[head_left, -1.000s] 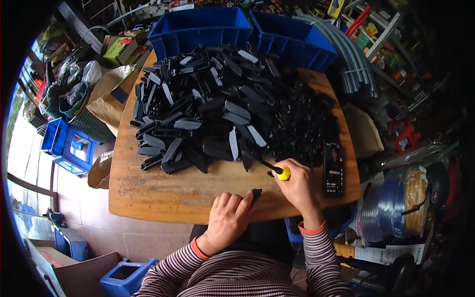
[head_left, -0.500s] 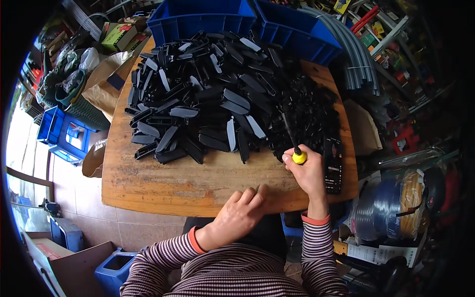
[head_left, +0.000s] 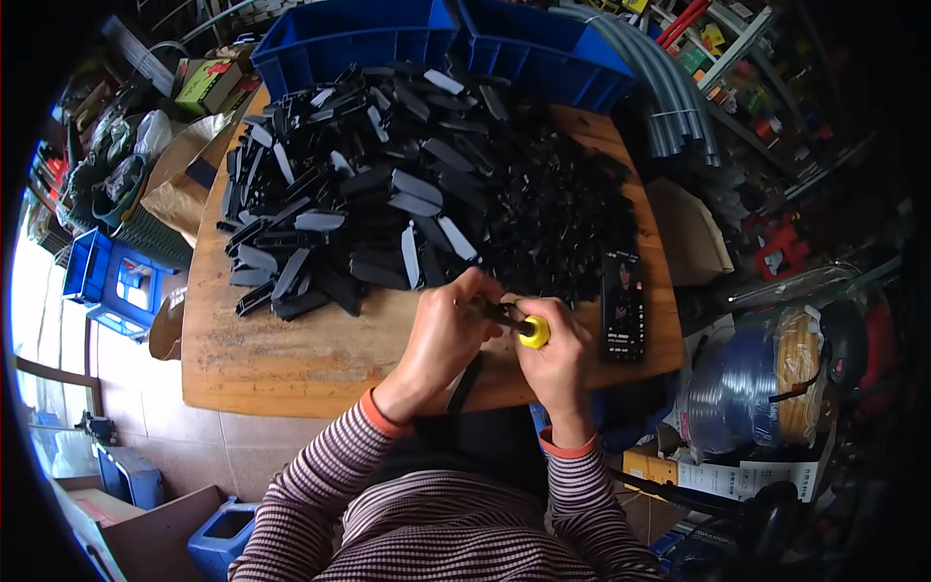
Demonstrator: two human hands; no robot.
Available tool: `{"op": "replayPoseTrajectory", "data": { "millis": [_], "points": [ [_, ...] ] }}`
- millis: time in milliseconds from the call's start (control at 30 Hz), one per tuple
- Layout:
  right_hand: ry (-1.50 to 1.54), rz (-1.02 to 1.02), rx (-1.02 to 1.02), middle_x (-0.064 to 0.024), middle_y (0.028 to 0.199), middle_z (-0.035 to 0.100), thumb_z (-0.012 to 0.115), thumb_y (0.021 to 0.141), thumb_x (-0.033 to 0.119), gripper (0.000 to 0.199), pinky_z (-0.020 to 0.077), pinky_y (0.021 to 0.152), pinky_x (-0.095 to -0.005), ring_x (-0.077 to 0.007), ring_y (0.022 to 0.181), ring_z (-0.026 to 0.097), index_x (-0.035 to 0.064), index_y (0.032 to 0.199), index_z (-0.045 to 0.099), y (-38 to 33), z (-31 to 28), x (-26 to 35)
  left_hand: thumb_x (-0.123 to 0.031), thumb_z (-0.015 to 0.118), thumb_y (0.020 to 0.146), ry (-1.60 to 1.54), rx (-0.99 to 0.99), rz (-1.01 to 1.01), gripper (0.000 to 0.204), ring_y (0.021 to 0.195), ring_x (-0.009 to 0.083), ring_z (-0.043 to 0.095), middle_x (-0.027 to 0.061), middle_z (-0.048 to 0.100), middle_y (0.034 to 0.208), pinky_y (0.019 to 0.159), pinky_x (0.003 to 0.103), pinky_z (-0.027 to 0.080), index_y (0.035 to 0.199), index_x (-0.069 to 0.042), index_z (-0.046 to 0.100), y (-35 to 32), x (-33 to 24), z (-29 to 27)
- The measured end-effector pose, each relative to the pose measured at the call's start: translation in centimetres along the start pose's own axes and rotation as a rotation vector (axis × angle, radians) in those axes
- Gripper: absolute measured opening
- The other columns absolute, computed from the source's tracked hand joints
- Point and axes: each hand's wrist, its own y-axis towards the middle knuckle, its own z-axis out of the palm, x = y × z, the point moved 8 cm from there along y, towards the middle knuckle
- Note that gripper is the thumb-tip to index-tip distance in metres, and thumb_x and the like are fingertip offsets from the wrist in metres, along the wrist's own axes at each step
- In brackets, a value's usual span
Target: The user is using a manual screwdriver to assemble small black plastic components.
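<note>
My right hand (head_left: 553, 354) grips a screwdriver with a black and yellow handle (head_left: 524, 327) near the front edge of a wooden table (head_left: 272, 354). Its shaft points left, toward my left hand (head_left: 448, 330). That hand is curled over something at the shaft's tip; what is inside it is hidden. A long black plastic piece (head_left: 465, 383) lies under my left wrist and hangs over the table's front edge. Just beyond both hands rises a big heap of black plastic parts (head_left: 407, 184), longer housings on the left, small pieces on the right.
A phone with a lit screen (head_left: 624, 306) lies on the table right of my right hand. Two blue bins (head_left: 349, 39) stand at the far edge. Grey pipes (head_left: 669, 107), coiled hose (head_left: 747, 388) and clutter crowd the right; blue crates (head_left: 112, 286) sit on the floor left.
My left hand rose from the table's front edge and closed in at the screwdriver's tip. My right hand tipped the screwdriver from upright to lying sideways and drew it nearer.
</note>
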Motion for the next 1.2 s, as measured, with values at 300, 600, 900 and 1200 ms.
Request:
{"op": "replayPoseTrajectory", "data": {
  "millis": [300,600,900,1200],
  "points": [
    [-0.063,0.15,0.003,-0.011,0.074,0.065,0.074,0.081,0.002,0.014,0.0496,0.061,-0.0316,-0.0223,0.065,0.065,-0.0002,0.09,0.063,-1.4,-2.4,-2.6,0.003,0.062,0.079,0.632,0.435,0.671,0.027,0.108,0.0263,0.064,0.0068,0.065,0.123,0.079,0.033,0.055,0.104,-0.006,0.065,-4.6,-6.0,0.4],
    [0.21,0.336,0.227,-0.0054,0.07,0.061,0.074,0.087,0.008,0.013,0.0464,0.062,-0.0255,-0.0094,0.066,0.055,-0.0003,0.09,0.064,-3.2,0.7,-1.4,-0.009,0.066,0.074,1.138,0.259,0.358,0.043,0.106,0.0254,0.058,0.0098,0.061,0.12,0.082,0.035,0.05,0.117,-0.011,0.065,-7.8,-1.7,-1.8],
    [0.176,0.364,0.187,-0.0049,0.073,0.064,0.074,0.087,0.008,0.014,0.0475,0.065,-0.0243,-0.0091,0.067,0.057,-0.001,0.091,0.065,-2.5,0.3,-2.4,-0.011,0.068,0.077,0.843,0.095,0.634,0.039,0.094,0.0257,0.059,0.009,0.058,0.101,0.073,0.034,0.051,0.115,-0.005,0.063,-8.7,-4.0,-1.5],
    [0.092,0.238,0.245,-0.0084,0.077,0.068,0.074,0.083,0.004,0.012,0.0511,0.065,-0.0279,-0.0165,0.072,0.066,0.0005,0.091,0.065,-1.6,1.7,-0.5,-0.012,0.07,0.079,0.879,-0.03,0.13,0.043,0.088,0.027,0.06,0.0138,0.058,0.114,0.071,0.035,0.054,0.119,-0.004,0.061,-8.4,-1.3,-2.0]
  ]
}}
